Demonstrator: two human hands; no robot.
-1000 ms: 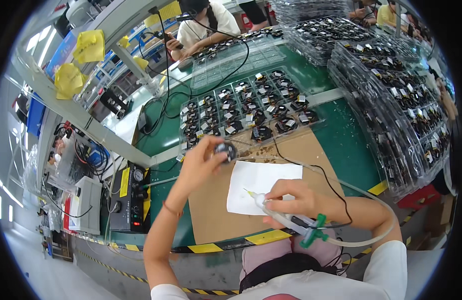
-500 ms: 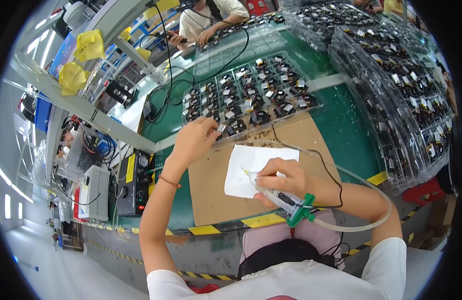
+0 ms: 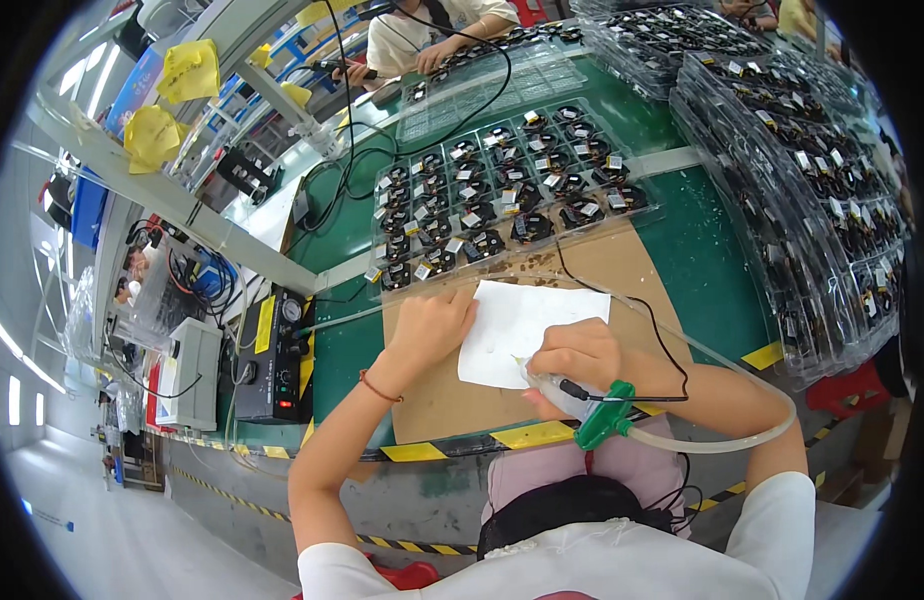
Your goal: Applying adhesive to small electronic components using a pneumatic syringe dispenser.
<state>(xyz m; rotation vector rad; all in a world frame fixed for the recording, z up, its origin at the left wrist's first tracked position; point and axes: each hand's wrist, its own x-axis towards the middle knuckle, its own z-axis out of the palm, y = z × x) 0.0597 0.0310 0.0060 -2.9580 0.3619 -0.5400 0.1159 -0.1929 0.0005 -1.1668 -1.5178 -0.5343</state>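
Note:
My right hand (image 3: pixel 579 352) is wrapped round a glue dispensing syringe (image 3: pixel 560 388), whose fine tip points down over a white sheet of paper (image 3: pixel 497 350). A green cap (image 3: pixel 610 415) closes the syringe's rear end, and a clear hose (image 3: pixel 727 443) runs from it. Beside the sheet's left edge is my left hand (image 3: pixel 434 325), its fingers curled together; what they hold, if anything, is hidden. Just beyond both hands lies a clear plastic tray (image 3: pixel 462 268) with coiled black-cabled parts bearing white tags in its compartments.
Brown cardboard (image 3: pixel 432 405) lies under the paper on the green table (image 3: pixel 707 230). A black dispenser controller (image 3: pixel 277 365) stands at left. Stacked filled trays (image 3: pixel 782 200) rise at right. Across the table, another person's hand (image 3: pixel 437 55) is near more parts. A black cable (image 3: pixel 654 315) crosses near my right hand.
My left hand has come back from the tray's near left corner to the paper's left edge. The syringe stays in my right hand above the paper. The view has shifted slightly.

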